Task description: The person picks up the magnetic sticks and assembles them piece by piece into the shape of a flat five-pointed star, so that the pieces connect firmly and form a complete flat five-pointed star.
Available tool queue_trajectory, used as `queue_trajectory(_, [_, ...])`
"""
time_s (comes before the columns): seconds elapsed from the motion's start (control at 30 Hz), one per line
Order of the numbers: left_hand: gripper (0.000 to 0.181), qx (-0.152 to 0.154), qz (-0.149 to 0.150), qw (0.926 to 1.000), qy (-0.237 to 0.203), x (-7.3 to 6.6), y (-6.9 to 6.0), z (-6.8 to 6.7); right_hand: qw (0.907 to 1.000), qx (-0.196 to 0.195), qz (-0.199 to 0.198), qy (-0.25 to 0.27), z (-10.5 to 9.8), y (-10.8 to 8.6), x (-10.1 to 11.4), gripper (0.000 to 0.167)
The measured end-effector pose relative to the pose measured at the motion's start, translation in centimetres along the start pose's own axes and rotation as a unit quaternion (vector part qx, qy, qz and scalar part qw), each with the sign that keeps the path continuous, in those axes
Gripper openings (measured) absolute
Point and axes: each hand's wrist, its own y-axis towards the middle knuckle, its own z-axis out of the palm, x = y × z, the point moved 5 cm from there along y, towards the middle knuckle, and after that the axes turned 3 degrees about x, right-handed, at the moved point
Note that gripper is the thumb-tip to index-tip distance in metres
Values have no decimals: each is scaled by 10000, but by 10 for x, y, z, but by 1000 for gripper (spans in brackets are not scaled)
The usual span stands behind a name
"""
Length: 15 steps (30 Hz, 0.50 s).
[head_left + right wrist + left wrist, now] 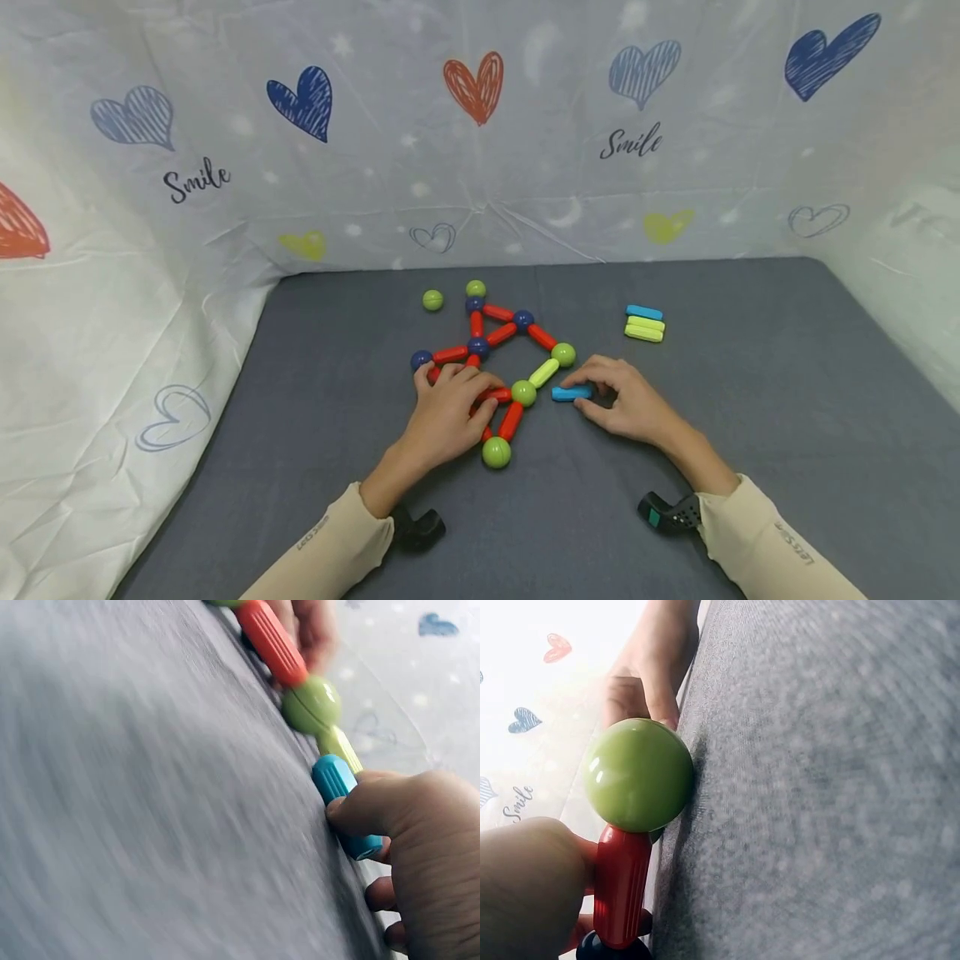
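Observation:
A flat frame of red rods and dark blue and green balls (523,393) lies mid-table. One yellow rod (544,373) joins two green balls on its right side. My left hand (450,417) grips the frame's lower left part, fingers bent over its red rods and hiding some of them. Between thumb and fingers my right hand (633,406) pinches a blue rod (567,393), which lies low over the table just right of a green ball, with a small gap. In the right wrist view, the blue rod (337,780) overlaps the yellow one.
At the back right sit one blue rod (644,312) and two yellow rods (645,330) side by side. A loose green ball (432,300) lies behind the frame, to the left. A patterned white cloth (480,183) hangs along the table's back edge.

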Motion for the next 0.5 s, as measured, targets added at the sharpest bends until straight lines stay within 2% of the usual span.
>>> queue_trajectory(0.2, [17,68,2,10000,-33,0,0,0,9999,137,-3,7,8,1,9,30])
queue_trajectory(0.5, [18,99,-19,9999,13,0,0,0,9998,184,4,51,9,3,11,30])
